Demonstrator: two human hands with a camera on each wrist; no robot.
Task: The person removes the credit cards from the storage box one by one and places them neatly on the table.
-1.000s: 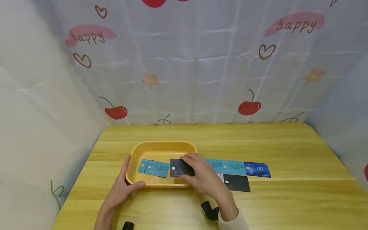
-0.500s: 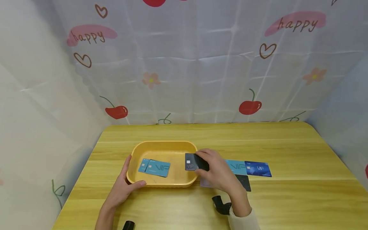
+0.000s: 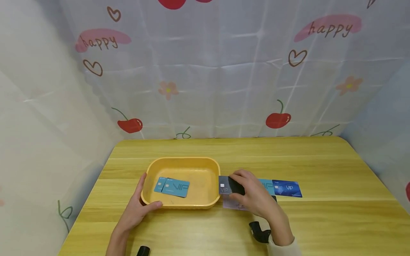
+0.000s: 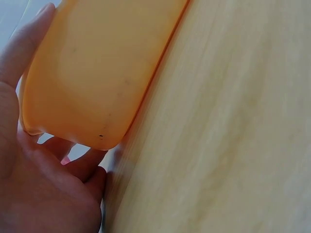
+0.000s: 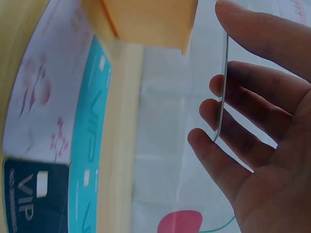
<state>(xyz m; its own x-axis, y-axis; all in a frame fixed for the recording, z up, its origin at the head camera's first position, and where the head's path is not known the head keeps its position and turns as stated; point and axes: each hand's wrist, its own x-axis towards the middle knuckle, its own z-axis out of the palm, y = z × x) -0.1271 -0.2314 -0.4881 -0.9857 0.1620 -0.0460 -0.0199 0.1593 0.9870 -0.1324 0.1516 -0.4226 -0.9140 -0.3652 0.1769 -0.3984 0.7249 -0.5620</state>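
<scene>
My right hand (image 3: 256, 193) grips a black VIP card (image 3: 224, 185) by its edges, just past the right end of a yellow plastic basin (image 3: 201, 174). In the right wrist view that card shows edge-on between thumb and fingers. Below it lie a pale floral card (image 5: 48, 97), another black VIP card (image 5: 29, 194) and teal VIP cards (image 5: 92, 111). A dark blue VIP card (image 3: 288, 188) ends the row on the right. My left hand (image 3: 137, 209) holds the basin's left end, thumb at the near rim, fingers round the side. Inside lie two overlapping teal cards (image 3: 176, 187).
The wooden table (image 3: 198, 234) carries everything. A hanging cloth (image 3: 211, 89) with cherries, hearts and lettering rises behind its far edge. Black fittings (image 3: 259, 233) sit at the right wrist and near the left forearm (image 3: 143, 251).
My right hand has carried the black card rightward, out from over the basin to above the laid-out cards. The left hand has stayed on the basin.
</scene>
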